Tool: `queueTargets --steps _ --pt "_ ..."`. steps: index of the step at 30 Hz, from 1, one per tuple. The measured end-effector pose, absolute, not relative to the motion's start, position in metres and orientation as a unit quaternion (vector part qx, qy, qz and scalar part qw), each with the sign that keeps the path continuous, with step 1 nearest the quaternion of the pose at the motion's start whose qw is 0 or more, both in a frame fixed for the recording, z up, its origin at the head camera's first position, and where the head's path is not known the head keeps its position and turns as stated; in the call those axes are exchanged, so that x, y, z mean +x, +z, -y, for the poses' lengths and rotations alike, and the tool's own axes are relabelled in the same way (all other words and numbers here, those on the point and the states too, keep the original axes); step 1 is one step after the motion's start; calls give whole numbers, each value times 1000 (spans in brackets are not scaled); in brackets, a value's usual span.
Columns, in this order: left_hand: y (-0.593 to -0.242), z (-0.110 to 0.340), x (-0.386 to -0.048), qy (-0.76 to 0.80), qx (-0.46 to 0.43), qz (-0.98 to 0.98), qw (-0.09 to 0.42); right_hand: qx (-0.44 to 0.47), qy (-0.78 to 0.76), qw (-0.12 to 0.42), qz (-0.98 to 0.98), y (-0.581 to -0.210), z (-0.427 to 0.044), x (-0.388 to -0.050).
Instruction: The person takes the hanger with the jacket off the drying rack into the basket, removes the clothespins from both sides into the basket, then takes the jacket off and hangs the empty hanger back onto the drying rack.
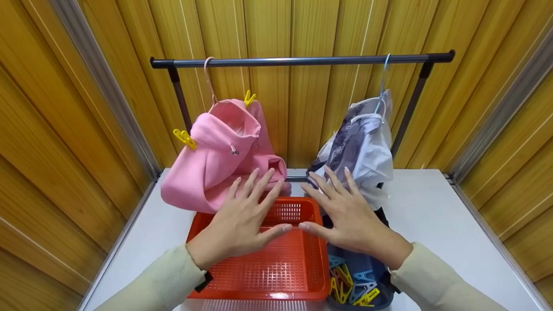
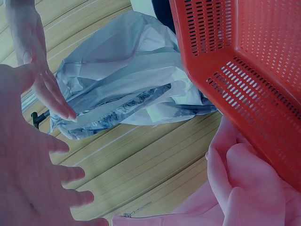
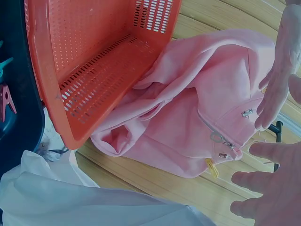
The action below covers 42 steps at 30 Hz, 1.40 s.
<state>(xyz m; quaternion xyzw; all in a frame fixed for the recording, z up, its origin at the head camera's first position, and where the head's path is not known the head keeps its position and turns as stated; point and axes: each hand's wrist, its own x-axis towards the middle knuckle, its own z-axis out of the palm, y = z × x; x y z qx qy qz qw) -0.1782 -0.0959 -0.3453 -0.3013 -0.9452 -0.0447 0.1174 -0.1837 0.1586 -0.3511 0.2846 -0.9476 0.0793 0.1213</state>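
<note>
Both hands hover with fingers spread, holding nothing. In the head view my left hand (image 1: 244,216) is above the red basket (image 1: 268,259), in front of a pink zip garment (image 1: 207,168). That garment hangs from a pink hanger (image 1: 208,80), with yellow clothespins (image 1: 185,139) on its shoulders. My right hand (image 1: 350,216) is above the dark bin's edge, before a white and grey garment (image 1: 371,151) on a light blue hanger (image 1: 382,82). The two thumb tips point at each other, a small gap between them. Inside, the basket shows only its perforated floor and walls.
A dark metal rail (image 1: 298,61) on two posts carries both hangers. Right of the basket, a dark blue bin (image 1: 386,298) holds several yellow, blue and pink clothespins (image 1: 345,280). White table surface (image 1: 436,233) extends to both sides, with wood-look panel walls (image 1: 311,26) around it.
</note>
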Motion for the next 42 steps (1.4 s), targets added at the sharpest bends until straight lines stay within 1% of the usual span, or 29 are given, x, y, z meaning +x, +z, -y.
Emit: queueTargets --steps 4,8,13,19,22,29,36,42 --pt "-345 97 -179 -51 -297 945 129 294 100 130 942 -354 -159 -182" --pt "-344 99 -180 -54 -288 944 153 308 146 131 931 -358 -160 -177" --pt "-341 104 -181 -60 -270 945 173 316 189 118 922 -367 -159 -173" --pt "-340 110 -183 -61 -260 944 193 305 224 100 920 -385 -158 -173" --pt "-340 112 -184 -62 -257 943 201 294 249 81 919 -393 -159 -174" --pt "-339 116 -186 -76 -253 938 225 252 285 18 925 -410 -163 -178" --pt "-335 123 -185 -96 -250 926 267 222 286 -36 931 -433 -168 -182" --pt "-330 130 -188 -110 -245 920 285 178 300 -90 933 -447 -175 -181"
